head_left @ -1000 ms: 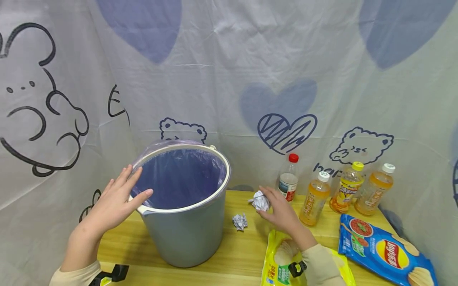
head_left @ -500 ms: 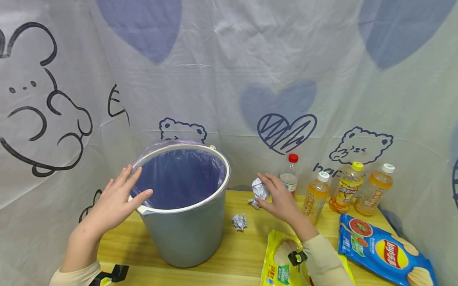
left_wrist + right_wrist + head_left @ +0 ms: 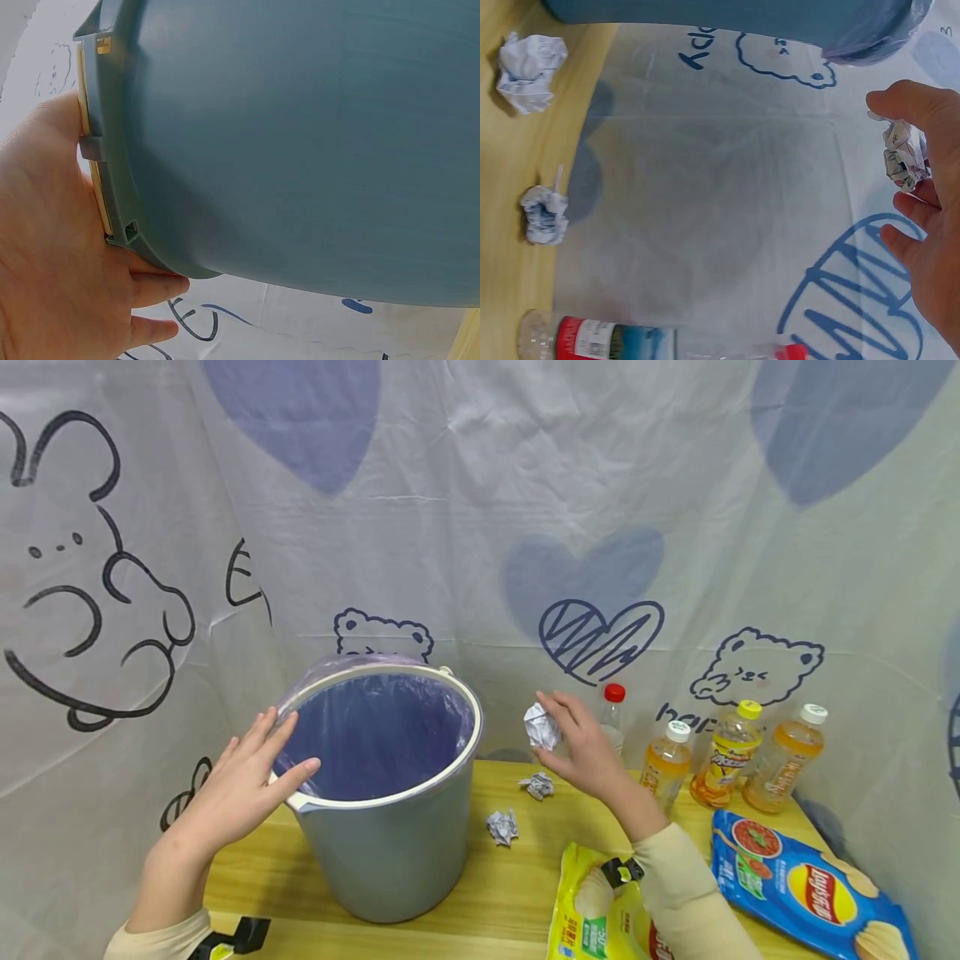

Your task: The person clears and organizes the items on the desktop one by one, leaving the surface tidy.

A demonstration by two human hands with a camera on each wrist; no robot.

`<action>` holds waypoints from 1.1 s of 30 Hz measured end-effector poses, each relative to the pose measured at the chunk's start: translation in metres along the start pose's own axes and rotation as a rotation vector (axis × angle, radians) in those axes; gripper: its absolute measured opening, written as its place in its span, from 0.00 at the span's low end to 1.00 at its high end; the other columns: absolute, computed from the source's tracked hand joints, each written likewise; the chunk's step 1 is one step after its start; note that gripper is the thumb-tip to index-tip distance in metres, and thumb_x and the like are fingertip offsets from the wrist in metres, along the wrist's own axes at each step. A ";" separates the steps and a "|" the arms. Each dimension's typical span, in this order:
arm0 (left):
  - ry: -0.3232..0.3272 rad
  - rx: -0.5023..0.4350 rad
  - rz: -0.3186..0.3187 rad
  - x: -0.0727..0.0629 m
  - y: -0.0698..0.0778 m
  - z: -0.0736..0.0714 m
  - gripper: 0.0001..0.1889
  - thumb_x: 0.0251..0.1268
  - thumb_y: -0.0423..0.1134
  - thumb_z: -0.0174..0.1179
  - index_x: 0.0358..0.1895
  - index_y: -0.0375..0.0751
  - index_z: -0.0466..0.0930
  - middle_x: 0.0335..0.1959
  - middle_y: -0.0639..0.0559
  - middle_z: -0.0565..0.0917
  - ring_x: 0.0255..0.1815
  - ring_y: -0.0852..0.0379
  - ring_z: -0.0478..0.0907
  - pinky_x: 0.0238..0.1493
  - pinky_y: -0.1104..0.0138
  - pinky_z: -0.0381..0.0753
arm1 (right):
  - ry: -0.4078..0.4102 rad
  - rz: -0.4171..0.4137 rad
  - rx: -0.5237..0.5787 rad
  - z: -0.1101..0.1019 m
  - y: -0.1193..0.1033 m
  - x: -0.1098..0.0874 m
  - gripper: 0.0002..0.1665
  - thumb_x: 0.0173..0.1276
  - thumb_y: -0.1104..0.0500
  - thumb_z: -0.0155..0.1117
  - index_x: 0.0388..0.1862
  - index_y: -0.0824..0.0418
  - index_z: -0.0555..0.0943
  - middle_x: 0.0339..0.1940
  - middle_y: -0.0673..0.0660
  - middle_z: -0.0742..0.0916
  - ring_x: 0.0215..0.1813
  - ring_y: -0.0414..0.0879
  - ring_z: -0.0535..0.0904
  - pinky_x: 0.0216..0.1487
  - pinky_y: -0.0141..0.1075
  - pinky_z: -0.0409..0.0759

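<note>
Worn on the head, one camera looks forward and down across the tabletop (image 3: 517, 885) to a printed cloth (image 3: 450, 568), framing the bin (image 3: 382, 860), left hand (image 3: 243, 777) and right hand (image 3: 585, 747). The left wrist camera sits close beside the bin, its wall filling most of a sideways frame. The right wrist camera, also sideways, faces the cloth from farther off, sharing two paper balls (image 3: 532, 71) and the red-capped bottle (image 3: 622, 341) with the head view. All three catch the bin.
</note>
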State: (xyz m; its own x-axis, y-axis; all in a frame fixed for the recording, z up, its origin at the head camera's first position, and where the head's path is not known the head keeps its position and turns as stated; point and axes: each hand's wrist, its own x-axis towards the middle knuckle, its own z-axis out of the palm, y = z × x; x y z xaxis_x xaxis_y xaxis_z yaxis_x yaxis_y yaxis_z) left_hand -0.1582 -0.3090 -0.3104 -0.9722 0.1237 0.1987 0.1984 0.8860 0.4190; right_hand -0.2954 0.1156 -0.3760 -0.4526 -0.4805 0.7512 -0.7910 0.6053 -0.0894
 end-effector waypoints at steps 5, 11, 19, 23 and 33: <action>-0.004 -0.002 -0.003 0.000 0.000 0.000 0.43 0.72 0.62 0.46 0.79 0.39 0.44 0.79 0.31 0.38 0.80 0.34 0.34 0.75 0.37 0.30 | 0.003 -0.012 0.000 -0.005 -0.003 0.012 0.47 0.51 0.58 0.78 0.70 0.64 0.69 0.62 0.65 0.77 0.62 0.58 0.75 0.61 0.50 0.79; -0.004 0.000 -0.002 0.000 -0.001 0.000 0.43 0.72 0.62 0.46 0.79 0.39 0.43 0.79 0.31 0.38 0.80 0.34 0.34 0.76 0.38 0.30 | 0.032 -0.059 0.003 -0.009 -0.008 0.029 0.47 0.53 0.57 0.77 0.70 0.64 0.69 0.63 0.67 0.77 0.64 0.59 0.74 0.63 0.51 0.77; -0.003 -0.004 0.002 0.001 -0.002 0.001 0.43 0.72 0.62 0.46 0.78 0.38 0.44 0.79 0.30 0.39 0.80 0.33 0.34 0.75 0.37 0.30 | 0.077 -0.120 0.007 -0.013 -0.020 0.057 0.46 0.53 0.55 0.77 0.70 0.66 0.69 0.62 0.67 0.76 0.63 0.58 0.73 0.61 0.50 0.78; -0.001 -0.008 0.006 0.001 -0.001 0.001 0.43 0.72 0.62 0.46 0.78 0.38 0.44 0.79 0.30 0.40 0.80 0.33 0.34 0.75 0.37 0.30 | 0.071 -0.121 0.011 -0.014 -0.028 0.070 0.46 0.55 0.54 0.76 0.70 0.66 0.68 0.63 0.66 0.76 0.65 0.57 0.73 0.63 0.49 0.77; 0.000 -0.008 0.004 0.001 0.000 0.000 0.43 0.72 0.61 0.46 0.78 0.38 0.44 0.79 0.30 0.39 0.80 0.33 0.34 0.75 0.37 0.30 | 0.009 -0.109 0.032 -0.006 -0.048 0.100 0.47 0.59 0.49 0.72 0.73 0.64 0.65 0.64 0.64 0.77 0.65 0.55 0.73 0.68 0.47 0.73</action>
State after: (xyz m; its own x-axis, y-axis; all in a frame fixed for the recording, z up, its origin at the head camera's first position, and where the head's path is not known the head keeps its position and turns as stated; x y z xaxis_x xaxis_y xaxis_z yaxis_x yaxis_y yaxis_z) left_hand -0.1594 -0.3093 -0.3101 -0.9715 0.1269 0.2002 0.2029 0.8820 0.4254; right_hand -0.3007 0.0425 -0.2924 -0.3593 -0.5363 0.7637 -0.8483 0.5288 -0.0278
